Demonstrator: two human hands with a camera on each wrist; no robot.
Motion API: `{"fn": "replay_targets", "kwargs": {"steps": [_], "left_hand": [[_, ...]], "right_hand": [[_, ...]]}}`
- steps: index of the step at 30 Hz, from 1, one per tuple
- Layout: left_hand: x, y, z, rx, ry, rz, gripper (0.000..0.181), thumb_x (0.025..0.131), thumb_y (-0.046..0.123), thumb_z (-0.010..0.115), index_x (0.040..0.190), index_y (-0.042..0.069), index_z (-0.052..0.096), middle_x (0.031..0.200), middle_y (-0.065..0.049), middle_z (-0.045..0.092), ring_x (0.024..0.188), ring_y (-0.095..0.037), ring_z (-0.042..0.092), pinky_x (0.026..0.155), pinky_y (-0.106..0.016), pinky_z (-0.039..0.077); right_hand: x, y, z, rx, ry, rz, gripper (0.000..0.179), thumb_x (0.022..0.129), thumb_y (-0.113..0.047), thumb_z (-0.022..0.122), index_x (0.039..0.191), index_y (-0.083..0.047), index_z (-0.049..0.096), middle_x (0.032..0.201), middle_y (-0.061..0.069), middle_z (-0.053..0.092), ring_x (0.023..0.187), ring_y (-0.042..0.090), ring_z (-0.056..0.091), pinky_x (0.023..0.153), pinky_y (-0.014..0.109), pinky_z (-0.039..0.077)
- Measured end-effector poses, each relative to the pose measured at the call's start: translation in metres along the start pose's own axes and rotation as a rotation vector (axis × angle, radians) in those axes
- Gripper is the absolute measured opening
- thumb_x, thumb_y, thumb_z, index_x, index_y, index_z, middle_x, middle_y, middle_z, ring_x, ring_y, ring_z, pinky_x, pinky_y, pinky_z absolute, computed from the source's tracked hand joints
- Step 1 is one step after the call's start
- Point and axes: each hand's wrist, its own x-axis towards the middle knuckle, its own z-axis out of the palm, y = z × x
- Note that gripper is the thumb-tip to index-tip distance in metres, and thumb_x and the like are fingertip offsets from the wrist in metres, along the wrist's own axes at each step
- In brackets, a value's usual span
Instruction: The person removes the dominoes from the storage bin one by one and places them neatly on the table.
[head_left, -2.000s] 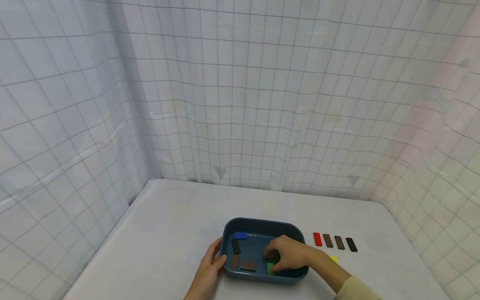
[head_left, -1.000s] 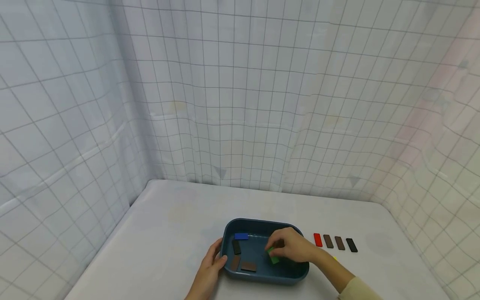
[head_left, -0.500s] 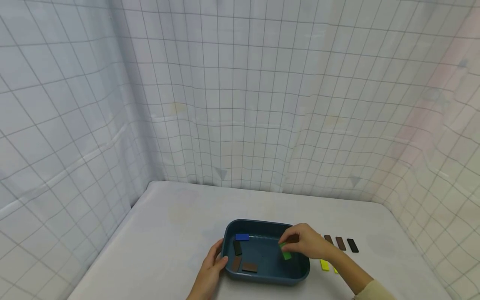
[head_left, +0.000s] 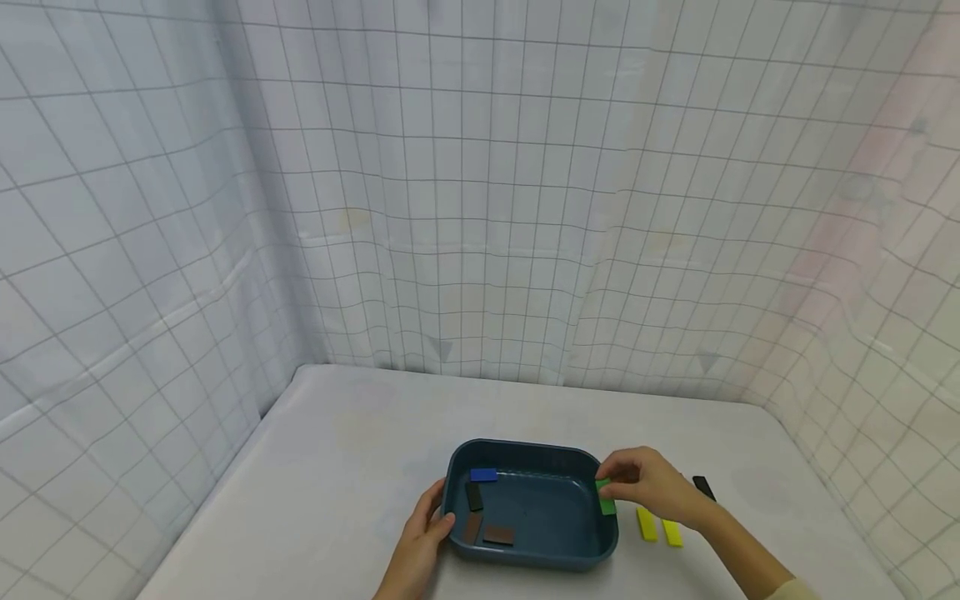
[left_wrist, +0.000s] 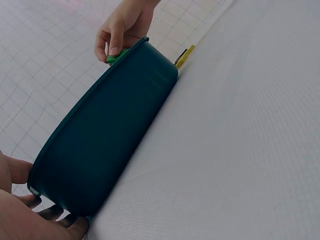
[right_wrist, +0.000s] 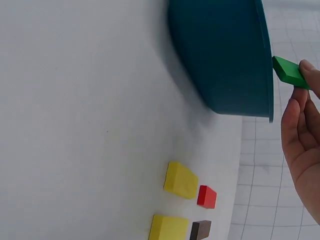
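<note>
A dark blue-green plastic tub (head_left: 536,560) stands on the white table. My left hand (head_left: 417,542) grips its left end, thumb at the rim and fingers along the outer wall. Over the right rim, my right hand (head_left: 651,485) pinches a green rectangular block (head_left: 606,497) between thumb and fingers. The right wrist view shows this green block (right_wrist: 290,72) just above the tub's edge, apart from the table. Inside the tub's left half lie a blue block (head_left: 483,475), a black block (head_left: 474,496), and two brown blocks, one upright (head_left: 472,528) and one crosswise (head_left: 498,534).
Right of the tub lie two yellow blocks, one nearer the tub (head_left: 647,524) and one farther right (head_left: 672,533). A black block (head_left: 703,487) shows behind my right wrist. A red block (right_wrist: 206,197) and a brown block (right_wrist: 201,230) lie beside them. Gridded white curtains (head_left: 465,208) surround the table.
My right hand has picked the green block off the tub's floor and carried it up and right to the rim. The left hand keeps its hold on the tub.
</note>
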Motion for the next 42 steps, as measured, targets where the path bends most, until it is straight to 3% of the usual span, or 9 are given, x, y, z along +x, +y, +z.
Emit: {"fn": "replay_targets", "kwargs": {"steps": [6,12,21,29,42], "left_hand": [[-0.001,0.0,0.0,0.013,0.017,-0.006,0.057,0.108,0.004,0.047,0.158,-0.008,0.024,0.163,-0.034,0.019,0.149,-0.055,0.013,0.116,-0.066,0.024],[0.0,0.001,0.0,0.018,0.009,0.014,0.056,0.108,0.004,0.047,0.158,-0.008,0.024,0.163,-0.034,0.019,0.149,-0.056,0.013,0.117,-0.066,0.022],[-0.001,0.001,0.0,0.011,0.005,0.021,0.057,0.109,0.004,0.046,0.159,-0.008,0.023,0.164,-0.034,0.016,0.149,-0.057,0.01,0.117,-0.066,0.021],[-0.004,0.002,0.003,0.008,0.021,0.022,0.056,0.109,0.003,0.045,0.159,-0.008,0.023,0.163,-0.035,0.018,0.149,-0.055,0.013,0.117,-0.063,0.024],[-0.006,0.005,0.008,-0.011,0.071,0.012,0.055,0.108,0.002,0.045,0.159,-0.007,0.025,0.163,-0.034,0.02,0.15,-0.051,0.017,0.118,-0.063,0.021]], "right_hand": [[-0.017,0.007,-0.01,-0.003,0.05,0.056,0.019,0.097,-0.013,0.074,0.109,0.001,0.071,0.106,0.013,0.071,0.09,0.021,0.071,0.08,0.03,0.06],[-0.033,0.015,-0.022,-0.009,0.091,0.096,0.024,0.096,-0.016,0.075,0.11,0.004,0.07,0.11,0.02,0.069,0.094,0.023,0.071,0.084,0.029,0.058],[-0.055,0.032,-0.034,-0.014,0.139,0.238,0.025,0.094,-0.017,0.078,0.11,0.001,0.072,0.11,0.012,0.07,0.096,0.026,0.067,0.084,0.023,0.056],[-0.076,0.049,-0.042,-0.075,0.166,0.304,0.024,0.094,-0.019,0.077,0.11,-0.002,0.073,0.112,0.01,0.07,0.098,0.023,0.064,0.083,0.025,0.055],[-0.097,0.076,-0.051,-0.1,0.145,0.399,0.021,0.093,-0.017,0.078,0.108,-0.003,0.074,0.099,0.006,0.067,0.087,0.022,0.055,0.068,0.028,0.052]]}}
